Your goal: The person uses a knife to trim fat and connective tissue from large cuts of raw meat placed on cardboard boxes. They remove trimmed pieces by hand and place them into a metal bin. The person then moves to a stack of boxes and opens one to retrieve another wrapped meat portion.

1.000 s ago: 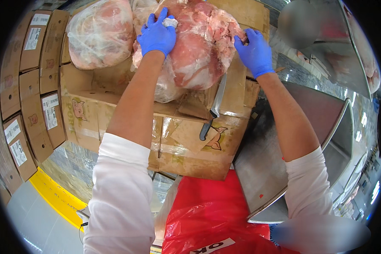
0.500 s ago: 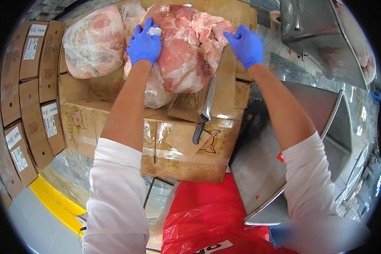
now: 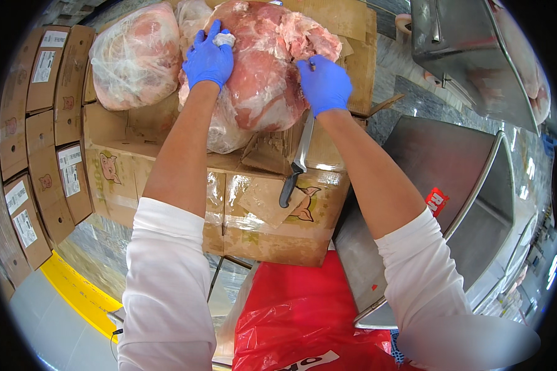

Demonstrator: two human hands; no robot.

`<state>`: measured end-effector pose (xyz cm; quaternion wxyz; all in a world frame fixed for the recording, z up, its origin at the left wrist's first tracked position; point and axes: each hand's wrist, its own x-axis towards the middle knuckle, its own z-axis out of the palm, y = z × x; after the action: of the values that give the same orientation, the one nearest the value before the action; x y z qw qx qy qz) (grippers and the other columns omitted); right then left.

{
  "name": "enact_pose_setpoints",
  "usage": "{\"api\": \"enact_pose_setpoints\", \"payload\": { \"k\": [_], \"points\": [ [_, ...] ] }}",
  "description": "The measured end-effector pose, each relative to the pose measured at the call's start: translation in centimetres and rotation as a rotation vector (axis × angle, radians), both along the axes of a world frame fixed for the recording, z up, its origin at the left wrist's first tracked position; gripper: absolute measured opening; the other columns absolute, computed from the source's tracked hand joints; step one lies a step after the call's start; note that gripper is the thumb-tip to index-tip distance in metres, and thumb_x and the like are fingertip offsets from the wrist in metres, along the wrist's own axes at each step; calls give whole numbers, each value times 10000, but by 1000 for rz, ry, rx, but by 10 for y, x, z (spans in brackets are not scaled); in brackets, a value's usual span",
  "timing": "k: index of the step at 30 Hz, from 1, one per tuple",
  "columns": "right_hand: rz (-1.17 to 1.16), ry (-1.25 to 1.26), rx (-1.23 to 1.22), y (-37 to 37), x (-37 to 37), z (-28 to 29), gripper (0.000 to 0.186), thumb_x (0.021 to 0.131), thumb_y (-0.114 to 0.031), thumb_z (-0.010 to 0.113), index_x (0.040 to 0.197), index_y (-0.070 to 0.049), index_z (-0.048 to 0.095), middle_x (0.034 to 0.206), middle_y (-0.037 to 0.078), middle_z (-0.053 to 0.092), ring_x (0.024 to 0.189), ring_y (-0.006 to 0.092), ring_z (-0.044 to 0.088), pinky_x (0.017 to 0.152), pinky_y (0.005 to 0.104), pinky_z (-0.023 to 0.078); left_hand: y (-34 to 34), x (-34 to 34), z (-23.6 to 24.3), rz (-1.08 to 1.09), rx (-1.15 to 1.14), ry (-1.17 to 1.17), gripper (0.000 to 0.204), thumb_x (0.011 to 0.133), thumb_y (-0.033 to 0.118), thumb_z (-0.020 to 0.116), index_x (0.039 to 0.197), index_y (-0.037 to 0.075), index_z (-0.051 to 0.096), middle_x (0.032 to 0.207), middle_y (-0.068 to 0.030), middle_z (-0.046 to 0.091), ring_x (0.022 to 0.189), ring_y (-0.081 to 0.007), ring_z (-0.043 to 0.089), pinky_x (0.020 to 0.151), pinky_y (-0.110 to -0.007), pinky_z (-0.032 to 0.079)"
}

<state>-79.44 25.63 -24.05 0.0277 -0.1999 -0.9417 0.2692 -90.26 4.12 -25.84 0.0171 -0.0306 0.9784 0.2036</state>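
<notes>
1. Red apron [image 3: 291, 309] – bottom centre, between two white sleeves [image 3: 167, 272].
2. Steel bin [image 3: 455, 154], right of frame; red scrap [image 3: 436, 201] on its inner wall.
3. Cardboard box [image 3: 272, 238], centre, with printed pig heads on its near side.
4. Knife [image 3: 301, 151], dark handle, centre; lies aslant on the box, blade pointing up the frame, tip close to the meat.
5. Right hand [image 3: 326, 86], blue glove, upper centre; fingers curled in at the meat's right edge – whether they grip it, cannot tell.
6. Left hand [image 3: 208, 62], blue glove, upper centre; fingers spread over the meat's left part, whitish wad [image 3: 224, 39] beside them.
7. Large piece of meat [image 3: 260, 80], upper centre, unwrapped on top; clear film [image 3: 226, 135] at its lower left.
8. Stacked cartons [image 3: 46, 133], left edge.
9. Film-wrapped meat [image 3: 136, 59], upper left.
10. Second steel bin [image 3: 467, 55], upper right.
</notes>
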Motion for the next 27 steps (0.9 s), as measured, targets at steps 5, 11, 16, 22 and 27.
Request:
{"api": "enact_pose_setpoints", "payload": {
  "k": [5,11,16,22,27],
  "points": [
    [-19,42,41,16,-5,-24,243,939,-283,593,905,-73,710,873,197,716,823,413,692,772,491,556,-1,1,2,-5,-10,11,574,1001,546,399,1543,360,404,1618,-125,355,1435,-434,379,1148,-640,274],
    [-34,82,-122,17,-10,-23,229,906,-262,613,865,-52,696,886,215,712,823,419,685,757,460,549,1,1,2,1,-58,49,580,1003,589,366,1530,356,430,1592,-137,405,1381,-451,449,1138,-573,352],
    [-49,51,-241,37,-8,-25,232,874,-254,615,859,-40,706,895,232,703,836,431,679,769,456,545,4,3,4,-5,-48,42,574,1004,577,374,1530,353,434,1591,-144,404,1401,-447,426,1139,-586,343],
    [-8,116,-175,25,-9,-15,211,865,-217,634,859,-16,694,849,218,702,776,405,683,725,437,541,4,2,7,-5,-30,24,565,995,491,435,1540,341,409,1602,-136,373,1426,-418,392,1131,-621,301],
    [-2,118,-297,39,12,-20,236,896,-243,653,877,-12,697,832,213,699,774,392,689,720,434,536,1,4,4,-2,-43,22,560,995,470,451,1539,347,409,1601,-132,373,1427,-412,391,1131,-624,296]
  ]
}}
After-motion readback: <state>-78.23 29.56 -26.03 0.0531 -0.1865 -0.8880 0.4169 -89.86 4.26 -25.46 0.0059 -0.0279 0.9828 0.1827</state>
